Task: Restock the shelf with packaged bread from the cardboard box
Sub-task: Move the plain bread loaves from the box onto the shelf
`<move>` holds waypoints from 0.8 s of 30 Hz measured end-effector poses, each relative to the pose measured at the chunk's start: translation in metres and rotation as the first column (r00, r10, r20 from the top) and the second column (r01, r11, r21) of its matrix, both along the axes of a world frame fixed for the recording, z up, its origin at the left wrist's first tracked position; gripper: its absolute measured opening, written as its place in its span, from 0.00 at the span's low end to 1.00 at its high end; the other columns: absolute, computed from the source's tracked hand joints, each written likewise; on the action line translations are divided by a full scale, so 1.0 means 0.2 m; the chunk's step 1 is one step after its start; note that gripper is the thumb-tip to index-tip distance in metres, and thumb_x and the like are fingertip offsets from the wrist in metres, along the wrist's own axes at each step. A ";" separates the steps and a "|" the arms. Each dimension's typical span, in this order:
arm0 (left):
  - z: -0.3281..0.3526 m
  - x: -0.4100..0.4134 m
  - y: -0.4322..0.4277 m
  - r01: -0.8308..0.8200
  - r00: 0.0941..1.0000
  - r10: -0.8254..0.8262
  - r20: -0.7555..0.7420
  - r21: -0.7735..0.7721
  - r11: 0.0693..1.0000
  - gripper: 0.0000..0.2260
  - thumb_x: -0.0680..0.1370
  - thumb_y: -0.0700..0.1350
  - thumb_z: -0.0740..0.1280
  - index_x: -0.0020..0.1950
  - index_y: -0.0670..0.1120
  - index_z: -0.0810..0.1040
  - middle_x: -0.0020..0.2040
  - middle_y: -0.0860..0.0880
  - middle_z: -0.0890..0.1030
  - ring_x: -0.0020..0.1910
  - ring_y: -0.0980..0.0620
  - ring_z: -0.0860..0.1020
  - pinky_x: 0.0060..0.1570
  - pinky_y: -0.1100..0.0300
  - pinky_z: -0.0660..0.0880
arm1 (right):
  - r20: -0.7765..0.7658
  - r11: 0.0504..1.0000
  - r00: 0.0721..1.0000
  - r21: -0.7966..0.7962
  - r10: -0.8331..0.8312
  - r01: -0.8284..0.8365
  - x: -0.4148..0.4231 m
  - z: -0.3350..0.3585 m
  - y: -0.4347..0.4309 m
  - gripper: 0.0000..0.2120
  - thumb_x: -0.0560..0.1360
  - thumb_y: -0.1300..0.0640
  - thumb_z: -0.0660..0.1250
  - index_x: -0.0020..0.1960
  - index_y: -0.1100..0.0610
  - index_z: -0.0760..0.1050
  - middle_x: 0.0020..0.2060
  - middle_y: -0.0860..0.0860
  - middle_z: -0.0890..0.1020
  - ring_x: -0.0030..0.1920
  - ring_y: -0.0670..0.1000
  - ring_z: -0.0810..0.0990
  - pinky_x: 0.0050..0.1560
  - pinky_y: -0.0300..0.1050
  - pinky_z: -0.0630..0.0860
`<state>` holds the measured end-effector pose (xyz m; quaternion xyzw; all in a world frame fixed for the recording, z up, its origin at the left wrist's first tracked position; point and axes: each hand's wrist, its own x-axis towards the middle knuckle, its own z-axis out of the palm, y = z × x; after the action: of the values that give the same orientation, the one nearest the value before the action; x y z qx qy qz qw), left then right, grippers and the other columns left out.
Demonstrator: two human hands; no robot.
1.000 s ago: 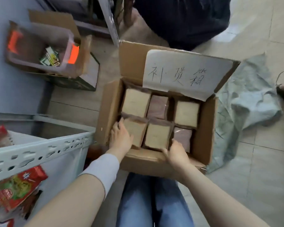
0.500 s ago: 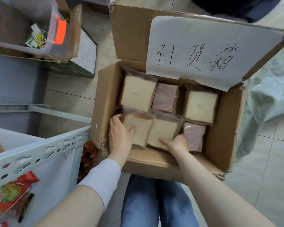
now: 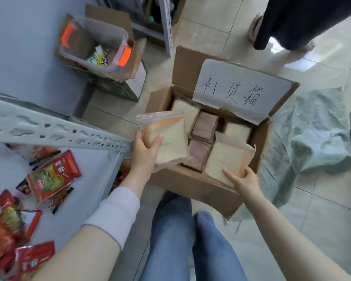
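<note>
Got one bread pack (image 3: 170,138) gripped in the left hand (image 3: 145,151), up over the cardboard box's (image 3: 186,183) 9 o'clock edge. Clutching a second pack (image 3: 225,159) with the right hand (image 3: 244,182) at the 5 o'clock corner, half inside. Shelf (image 3: 89,165) with red snack packets (image 3: 53,175) off at 8 o'clock

Soft, even daylight, moderately bright. Glare patch on floor tiles (image 3: 296,61), top right. Shadows faint and diffuse. Wide-angle bowing of shelf rail (image 3: 55,128) toward left edge. Snack packets (image 3: 53,175) lower left slightly smeared; paper label (image 3: 237,92) handwriting legible
</note>
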<state>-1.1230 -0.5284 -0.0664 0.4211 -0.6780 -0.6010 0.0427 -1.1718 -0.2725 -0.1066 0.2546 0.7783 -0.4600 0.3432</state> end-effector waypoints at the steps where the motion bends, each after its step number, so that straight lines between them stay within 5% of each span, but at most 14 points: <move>1: 0.11 0.05 0.00 -0.053 0.998 0.054 -0.045 0.008 0.999 0.11 0.75 0.46 0.67 0.53 0.57 0.68 0.49 0.59 0.75 0.47 0.63 0.74 0.34 0.76 0.72 | -0.018 0.999 0.999 -0.036 0.030 -0.031 0.02 0.09 0.02 0.22 0.66 0.54 0.76 0.56 0.56 0.73 0.53 0.54 0.81 0.49 0.52 0.80 0.49 0.47 0.77; 6: 0.72 0.38 0.04 -0.273 0.938 0.251 -0.239 -0.061 0.960 0.24 0.76 0.54 0.64 0.69 0.47 0.65 0.57 0.55 0.73 0.53 0.60 0.74 0.42 0.77 0.71 | -0.150 0.931 0.942 -0.171 0.299 -0.323 0.17 0.57 0.01 0.28 0.65 0.53 0.76 0.61 0.58 0.72 0.54 0.55 0.81 0.53 0.55 0.80 0.56 0.55 0.78; 8: 1.01 0.55 0.04 -0.313 0.908 0.258 -0.331 -0.128 0.941 0.20 0.76 0.53 0.64 0.65 0.45 0.69 0.54 0.52 0.77 0.53 0.60 0.76 0.43 0.76 0.72 | -0.236 0.871 0.884 -0.196 0.404 -0.451 0.24 0.82 -0.04 0.25 0.65 0.53 0.76 0.59 0.59 0.74 0.52 0.55 0.82 0.51 0.56 0.81 0.52 0.52 0.80; 10: 1.28 0.73 0.01 -0.365 0.874 0.253 -0.415 -0.217 0.905 0.13 0.76 0.51 0.65 0.55 0.45 0.73 0.44 0.56 0.77 0.40 0.71 0.75 0.37 0.78 0.69 | -0.325 0.804 0.821 -0.228 0.469 -0.549 0.32 1.09 -0.12 0.22 0.65 0.53 0.76 0.55 0.57 0.75 0.49 0.54 0.83 0.46 0.54 0.82 0.41 0.44 0.81; 13: 1.65 1.02 -0.09 -0.490 0.808 0.276 -0.521 -0.332 0.806 0.08 0.77 0.46 0.65 0.40 0.50 0.69 0.35 0.55 0.70 0.30 0.69 0.69 0.34 0.75 0.66 | -0.445 0.682 0.729 -0.298 0.520 -0.668 0.45 1.48 -0.31 0.19 0.64 0.55 0.76 0.53 0.54 0.76 0.48 0.51 0.84 0.48 0.51 0.83 0.45 0.44 0.80; 19: 2.08 1.63 -0.46 -0.694 0.678 0.387 -0.625 -0.370 0.617 0.11 0.76 0.50 0.65 0.37 0.51 0.66 0.37 0.47 0.69 0.37 0.55 0.69 0.38 0.65 0.67 | -0.623 0.417 0.562 -0.380 0.545 -0.826 0.83 2.01 -0.85 0.20 0.60 0.51 0.74 0.50 0.47 0.74 0.44 0.43 0.84 0.43 0.41 0.83 0.37 0.33 0.78; 24: 2.07 2.12 -0.86 -0.807 0.581 0.529 -0.618 -0.356 0.471 0.12 0.75 0.49 0.67 0.35 0.53 0.67 0.33 0.56 0.70 0.30 0.64 0.69 0.31 0.73 0.66 | -0.699 0.303 0.424 -0.299 0.576 -0.905 1.18 2.10 -1.45 0.16 0.64 0.55 0.75 0.49 0.51 0.74 0.44 0.46 0.82 0.41 0.45 0.82 0.38 0.36 0.79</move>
<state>-0.6988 -0.7013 0.3467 0.4781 -0.5760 -0.3558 0.5595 -0.9356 -0.5623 0.3141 -0.4056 0.6466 -0.5178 0.3865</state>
